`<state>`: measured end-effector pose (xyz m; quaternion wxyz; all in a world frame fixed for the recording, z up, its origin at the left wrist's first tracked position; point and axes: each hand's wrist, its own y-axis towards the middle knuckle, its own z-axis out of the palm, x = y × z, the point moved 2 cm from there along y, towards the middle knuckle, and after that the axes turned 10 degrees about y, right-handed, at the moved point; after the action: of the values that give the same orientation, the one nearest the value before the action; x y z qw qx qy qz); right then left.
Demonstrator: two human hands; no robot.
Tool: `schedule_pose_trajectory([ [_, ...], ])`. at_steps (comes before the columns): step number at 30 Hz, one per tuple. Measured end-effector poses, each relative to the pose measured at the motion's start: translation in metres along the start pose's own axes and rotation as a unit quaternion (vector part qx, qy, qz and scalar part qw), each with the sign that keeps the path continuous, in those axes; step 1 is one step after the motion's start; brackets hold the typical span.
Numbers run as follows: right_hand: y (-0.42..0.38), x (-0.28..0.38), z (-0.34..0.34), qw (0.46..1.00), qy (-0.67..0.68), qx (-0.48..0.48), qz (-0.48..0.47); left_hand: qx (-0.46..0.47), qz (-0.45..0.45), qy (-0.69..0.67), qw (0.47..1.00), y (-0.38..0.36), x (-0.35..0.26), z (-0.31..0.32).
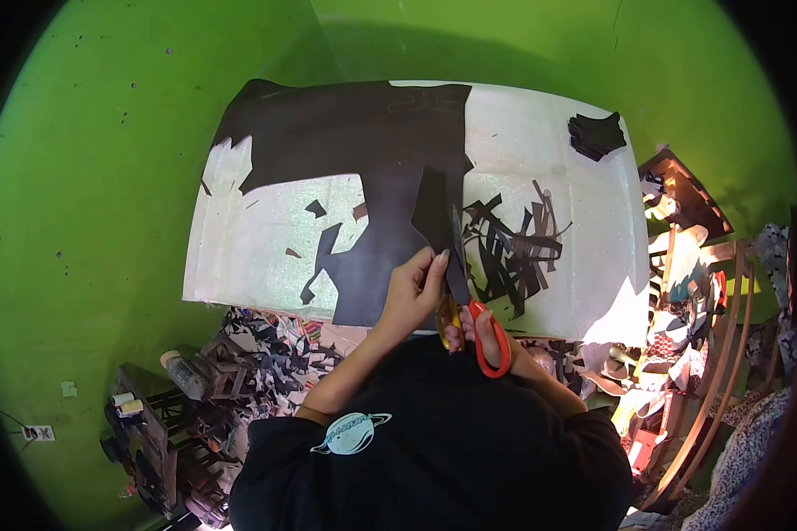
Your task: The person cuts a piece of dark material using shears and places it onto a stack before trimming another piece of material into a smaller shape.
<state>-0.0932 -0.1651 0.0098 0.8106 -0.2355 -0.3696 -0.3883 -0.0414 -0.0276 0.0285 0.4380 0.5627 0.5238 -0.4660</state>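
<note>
A large dark brown sheet of leather-like material [345, 133] lies over the left and middle of the white table. On its lower right part, a narrow pointed dark piece [430, 205] is pinched at its lower end between the thumb and fingers of my left hand [413, 288]. Close by, my right hand [484, 333] grips scissors [505, 352] with red and yellow handles. Their blades point away from me along the piece, beside my left thumb; how far apart the blades are is hard to see.
Thin dark offcuts [518, 252] are heaped on the right of the white table [593, 212]. A stack of cut dark pieces [597, 135] sits at its far right corner. Scraps [270, 354] cover the floor, with a wooden stool [155, 429] at left and a rack [704, 354] at right.
</note>
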Motion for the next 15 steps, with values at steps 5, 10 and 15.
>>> schedule_pose_trajectory([
  [5,-0.005,-0.010,-0.005,0.998,-0.016,-0.032,0.057,0.019,-0.045,-0.031,0.998,-0.012,0.015,0.006],
  [10,-0.003,-0.021,-0.012,0.998,-0.042,-0.031,0.024,0.016,-0.034,-0.016,0.999,-0.011,0.011,0.002],
  [15,-0.001,-0.014,-0.011,0.987,-0.121,-0.064,-0.083,0.023,-0.044,-0.040,0.998,-0.011,0.005,0.001],
])
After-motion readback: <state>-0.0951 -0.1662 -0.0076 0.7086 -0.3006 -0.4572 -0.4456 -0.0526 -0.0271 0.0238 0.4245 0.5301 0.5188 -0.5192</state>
